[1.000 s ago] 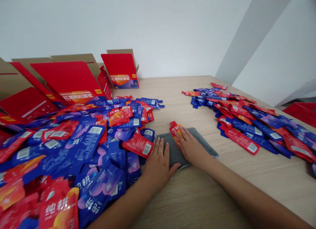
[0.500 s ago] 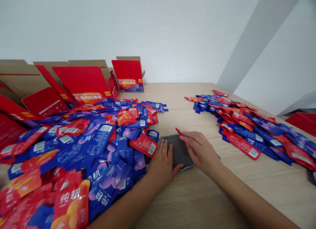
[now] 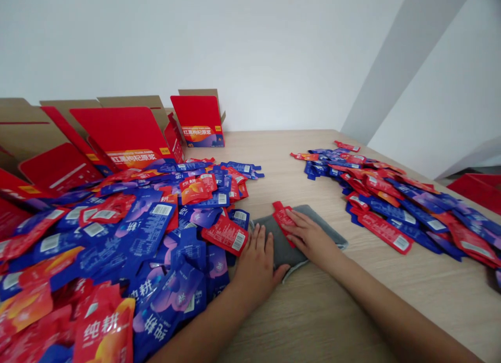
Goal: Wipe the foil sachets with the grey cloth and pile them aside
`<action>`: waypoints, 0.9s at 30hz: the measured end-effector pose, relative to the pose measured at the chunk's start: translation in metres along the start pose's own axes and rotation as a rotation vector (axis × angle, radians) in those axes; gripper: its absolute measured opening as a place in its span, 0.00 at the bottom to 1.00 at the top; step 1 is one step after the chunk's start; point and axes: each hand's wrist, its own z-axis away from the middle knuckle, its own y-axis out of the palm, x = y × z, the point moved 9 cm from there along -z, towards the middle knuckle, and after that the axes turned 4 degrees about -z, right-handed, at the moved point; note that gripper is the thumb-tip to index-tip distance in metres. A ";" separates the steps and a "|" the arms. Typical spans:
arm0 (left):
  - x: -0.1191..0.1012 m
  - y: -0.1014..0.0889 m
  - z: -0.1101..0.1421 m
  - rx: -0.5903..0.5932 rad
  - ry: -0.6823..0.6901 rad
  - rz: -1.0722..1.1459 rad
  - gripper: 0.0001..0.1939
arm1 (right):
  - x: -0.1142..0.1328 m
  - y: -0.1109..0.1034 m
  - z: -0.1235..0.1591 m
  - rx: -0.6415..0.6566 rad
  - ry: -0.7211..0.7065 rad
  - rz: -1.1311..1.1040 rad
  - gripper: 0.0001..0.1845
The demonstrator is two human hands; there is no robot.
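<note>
A folded grey cloth (image 3: 319,227) lies on the table in front of me. My left hand (image 3: 258,258) rests flat on its left side, fingers stretched and thumb apart. On top of the cloth is a red pouch (image 3: 281,215) with a small spout end pointing away from me. My right hand (image 3: 311,235) lies over this pouch with extended fingers, pressing it flat and hiding its right part. Just left of my left hand, another red pouch (image 3: 227,233) with a barcode sits at the edge of a big heap of blue and red pouches (image 3: 144,232).
Open red cartons (image 3: 121,133) stand behind the heap along the wall, with a smaller-looking red carton (image 3: 199,120) beside them. On the right, a long pile of red and blue pouches (image 3: 391,196) follows the table edge. Something red (image 3: 475,191) shows beyond that edge.
The red pouch, earlier held tilted up in my right fingers, now lies flat on the cloth under that hand. My right fingers have straightened. My left hand has stayed in place.
</note>
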 end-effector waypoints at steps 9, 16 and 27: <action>0.001 0.003 0.001 0.023 -0.008 0.052 0.37 | -0.080 -0.021 0.011 -0.353 0.490 -0.364 0.36; 0.006 0.005 0.004 0.012 -0.063 0.141 0.37 | -0.047 0.006 -0.018 -0.007 0.716 -1.080 0.36; 0.008 0.006 0.003 0.023 -0.058 0.114 0.34 | 0.032 -0.024 -0.156 0.000 0.420 -1.420 0.21</action>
